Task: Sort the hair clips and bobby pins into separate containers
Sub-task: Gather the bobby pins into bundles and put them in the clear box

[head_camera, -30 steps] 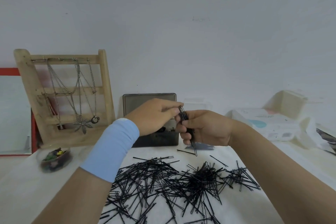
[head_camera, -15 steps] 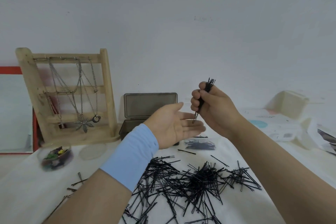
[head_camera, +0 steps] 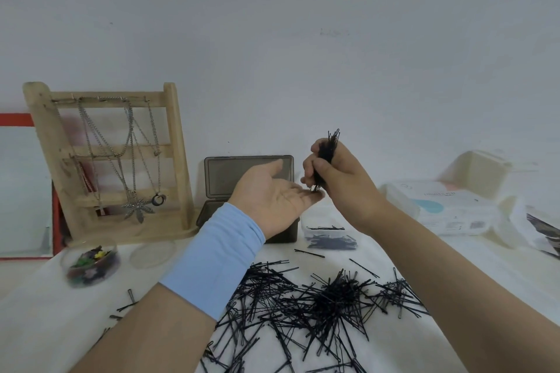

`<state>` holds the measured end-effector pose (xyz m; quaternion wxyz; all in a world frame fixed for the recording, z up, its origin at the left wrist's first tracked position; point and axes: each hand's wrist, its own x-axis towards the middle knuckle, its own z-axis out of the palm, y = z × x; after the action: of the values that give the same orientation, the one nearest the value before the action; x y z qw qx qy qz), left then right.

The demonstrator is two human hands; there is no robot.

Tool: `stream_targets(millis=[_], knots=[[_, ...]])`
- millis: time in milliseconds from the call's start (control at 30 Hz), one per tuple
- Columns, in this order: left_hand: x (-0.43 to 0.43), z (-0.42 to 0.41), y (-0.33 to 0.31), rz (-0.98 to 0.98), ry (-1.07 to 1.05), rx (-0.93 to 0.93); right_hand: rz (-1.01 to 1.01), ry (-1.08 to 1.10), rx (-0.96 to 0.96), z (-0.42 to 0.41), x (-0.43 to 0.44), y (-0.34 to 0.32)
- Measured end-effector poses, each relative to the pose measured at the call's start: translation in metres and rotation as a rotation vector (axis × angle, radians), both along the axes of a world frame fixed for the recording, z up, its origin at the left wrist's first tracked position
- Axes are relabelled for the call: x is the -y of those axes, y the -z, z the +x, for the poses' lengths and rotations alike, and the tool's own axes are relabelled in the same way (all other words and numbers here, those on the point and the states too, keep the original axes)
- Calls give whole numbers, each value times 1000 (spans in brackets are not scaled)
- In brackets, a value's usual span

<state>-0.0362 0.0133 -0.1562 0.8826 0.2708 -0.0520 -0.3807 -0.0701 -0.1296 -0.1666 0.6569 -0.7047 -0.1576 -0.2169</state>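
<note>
My right hand (head_camera: pixel 339 179) is shut on an upright bundle of black bobby pins (head_camera: pixel 328 152), whose lower ends touch the fingertips of my left hand (head_camera: pixel 272 197). That left hand is open, palm up, holding nothing. A big heap of loose bobby pins (head_camera: pixel 318 303) lies on the white table in front of me. A small clear box with bobby pins (head_camera: pixel 331 241) stands just beyond the heap. At the left, a round clear bowl of coloured hair clips (head_camera: pixel 91 263) sits beside its flat lid (head_camera: pixel 153 253).
A dark plastic case (head_camera: pixel 248 179) stands open behind my left hand. A wooden stand with necklaces (head_camera: pixel 109 160) is at the back left, a red-framed mirror (head_camera: pixel 18 191) beside it. White packets and a cream box (head_camera: pixel 454 206) lie at the right.
My left hand let go of the bundle and opened palm up. My right hand raised the bundle upright and then lowered it until its ends touch the left fingertips.
</note>
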Motion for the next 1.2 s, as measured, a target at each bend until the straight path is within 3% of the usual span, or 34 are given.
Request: stream_targets(millis=[100, 167, 200, 267, 333, 400, 500, 633, 800, 933, 1200], knots=[[1, 2, 2, -93, 12, -47, -48, 3, -52, 0, 2, 4], [0, 0, 1, -57, 33, -17, -35, -8, -94, 1, 5, 6], [-2, -1, 0, 48, 60, 53, -22, -23, -117, 2, 7, 6], [-6, -6, -1, 462, 84, 312, 2, -83, -173, 2, 11, 5], [-12, -10, -6, 873, -40, 619, -20, -143, -251, 0, 14, 4], [-17, -3, -6, 1081, -268, 855, -116, -172, -326, -2, 15, 3], [-19, 7, 1, 1010, -433, 1154, -254, -225, -412, -4, 14, 4], [-15, 1, 9, 1032, -288, 1398, -414, -154, -422, -2, 20, 3], [-19, 7, 19, 1137, -269, 1415, -924, 177, -397, 12, 44, 14], [-18, 13, 30, 1329, -246, 1490, -1237, 210, -353, 21, 49, 34], [-6, 7, 49, 1575, 72, 1695, -1075, 192, -375, 17, 60, 21]])
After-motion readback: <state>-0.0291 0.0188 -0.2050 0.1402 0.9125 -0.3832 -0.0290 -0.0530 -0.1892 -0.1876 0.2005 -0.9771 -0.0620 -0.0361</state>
